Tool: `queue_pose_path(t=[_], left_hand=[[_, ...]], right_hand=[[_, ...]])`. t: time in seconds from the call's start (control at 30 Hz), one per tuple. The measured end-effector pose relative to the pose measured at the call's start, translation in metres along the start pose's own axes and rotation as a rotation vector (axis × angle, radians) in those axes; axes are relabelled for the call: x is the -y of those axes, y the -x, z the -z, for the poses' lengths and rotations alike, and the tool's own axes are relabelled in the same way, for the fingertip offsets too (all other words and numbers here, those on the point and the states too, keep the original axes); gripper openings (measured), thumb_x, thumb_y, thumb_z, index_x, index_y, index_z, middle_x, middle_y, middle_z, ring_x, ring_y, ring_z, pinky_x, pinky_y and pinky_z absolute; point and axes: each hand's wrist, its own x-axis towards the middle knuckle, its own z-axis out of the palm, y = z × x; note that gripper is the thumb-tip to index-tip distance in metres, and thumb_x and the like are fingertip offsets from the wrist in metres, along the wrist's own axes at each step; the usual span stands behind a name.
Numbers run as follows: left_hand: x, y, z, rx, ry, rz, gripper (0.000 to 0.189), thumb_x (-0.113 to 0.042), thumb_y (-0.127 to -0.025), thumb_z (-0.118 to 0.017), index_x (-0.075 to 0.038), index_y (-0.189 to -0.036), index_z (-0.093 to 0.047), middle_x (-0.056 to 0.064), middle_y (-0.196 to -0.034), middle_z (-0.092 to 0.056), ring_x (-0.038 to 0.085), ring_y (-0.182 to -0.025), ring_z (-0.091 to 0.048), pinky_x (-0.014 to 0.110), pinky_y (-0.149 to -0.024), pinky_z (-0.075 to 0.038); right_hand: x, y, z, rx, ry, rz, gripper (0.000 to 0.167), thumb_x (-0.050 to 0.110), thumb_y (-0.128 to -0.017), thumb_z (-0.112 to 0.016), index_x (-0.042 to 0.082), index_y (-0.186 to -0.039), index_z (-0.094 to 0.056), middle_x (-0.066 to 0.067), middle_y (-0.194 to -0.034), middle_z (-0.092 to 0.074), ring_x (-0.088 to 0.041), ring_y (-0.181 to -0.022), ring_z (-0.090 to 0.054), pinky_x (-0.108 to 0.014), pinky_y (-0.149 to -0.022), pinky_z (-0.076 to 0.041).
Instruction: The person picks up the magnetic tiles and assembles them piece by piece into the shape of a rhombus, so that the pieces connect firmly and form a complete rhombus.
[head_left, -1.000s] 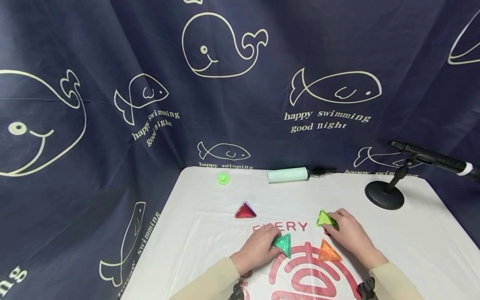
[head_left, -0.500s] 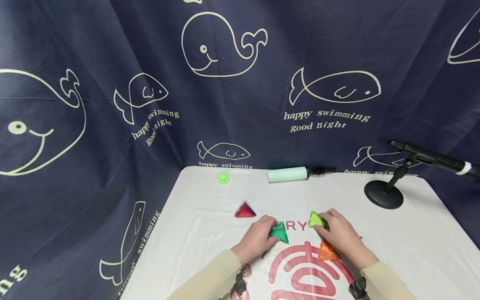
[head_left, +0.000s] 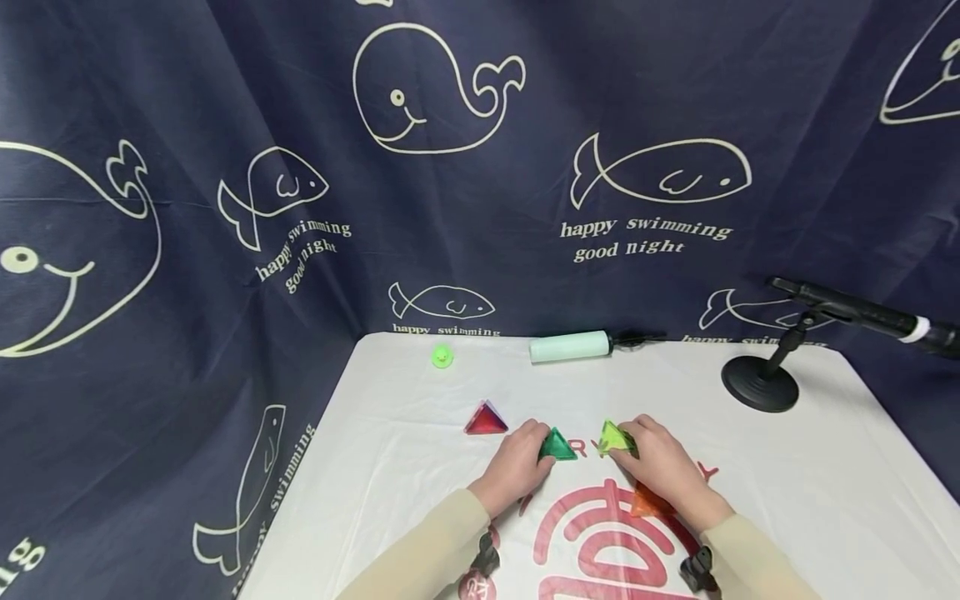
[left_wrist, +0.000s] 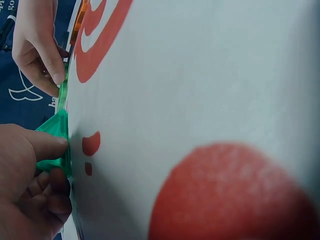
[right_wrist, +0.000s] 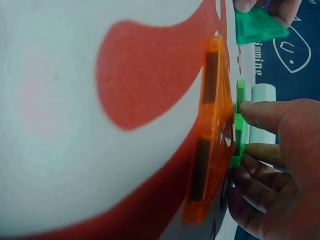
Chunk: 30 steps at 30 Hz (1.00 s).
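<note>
My left hand (head_left: pixel 517 462) pinches a green translucent triangular magnetic tile (head_left: pixel 557 446) between thumb and fingers. The left wrist view has this green tile (left_wrist: pixel 54 122) tilted up, its lower edge at the table. With thumb and fingers, my right hand (head_left: pixel 663 462) grips a yellow-green triangular tile (head_left: pixel 613 436). The two tiles face each other with a small gap between them. Below my right wrist lies an orange triangular tile (head_left: pixel 648 502), partly hidden by the hand in the head view; the right wrist view shows dark bars in the orange tile's (right_wrist: pixel 212 130) edge.
A red triangular tile (head_left: pixel 486 419) with a purplish edge lies left of my left hand on the white table cover (head_left: pixel 405 467). Farther back are a small green duck-like toy (head_left: pixel 442 357), a pale mint cylinder (head_left: pixel 570 347) and a black stand (head_left: pixel 761 383) holding a dark rod-shaped device.
My right hand has carried the yellow-green tile leftward. My left hand has moved the green tile away from me and turned it. The gap between the tiles has narrowed.
</note>
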Motion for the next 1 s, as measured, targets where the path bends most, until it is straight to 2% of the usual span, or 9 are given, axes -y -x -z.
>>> queue_pose_path(t=[0.4,0.83,1.0], left_hand=[[-0.002,-0.008,0.000,-0.086,-0.018,-0.008,0.013,-0.004,-0.086,-0.073,-0.009,-0.092,-0.062,-0.003,-0.083,-0.051,0.008,-0.070,-0.048,0.024,-0.061,-0.045],[-0.004,-0.014,-0.003,-0.064,-0.021,0.011,0.005,-0.006,-0.087,-0.071,-0.008,-0.086,-0.066,-0.002,-0.080,-0.055,0.009,-0.068,-0.051,0.025,-0.061,-0.047],[-0.005,-0.016,-0.004,-0.052,-0.054,0.016,0.011,-0.007,-0.087,-0.072,-0.010,-0.082,-0.063,-0.003,-0.078,-0.056,0.009,-0.067,-0.051,0.026,-0.061,-0.047]], right_hand=[[0.017,-0.008,-0.006,0.010,0.002,0.035,0.049,0.027,-0.088,-0.085,-0.005,-0.122,-0.070,-0.010,-0.100,-0.061,-0.024,-0.087,-0.062,-0.050,-0.087,-0.055],[0.034,-0.016,-0.013,0.032,0.009,0.021,0.049,0.029,-0.087,-0.086,-0.004,-0.120,-0.070,-0.008,-0.098,-0.060,-0.022,-0.085,-0.061,-0.049,-0.087,-0.056],[0.039,-0.017,-0.015,0.035,0.008,0.003,0.048,0.029,-0.088,-0.086,-0.003,-0.120,-0.071,-0.008,-0.099,-0.061,-0.023,-0.087,-0.063,-0.050,-0.087,-0.055]])
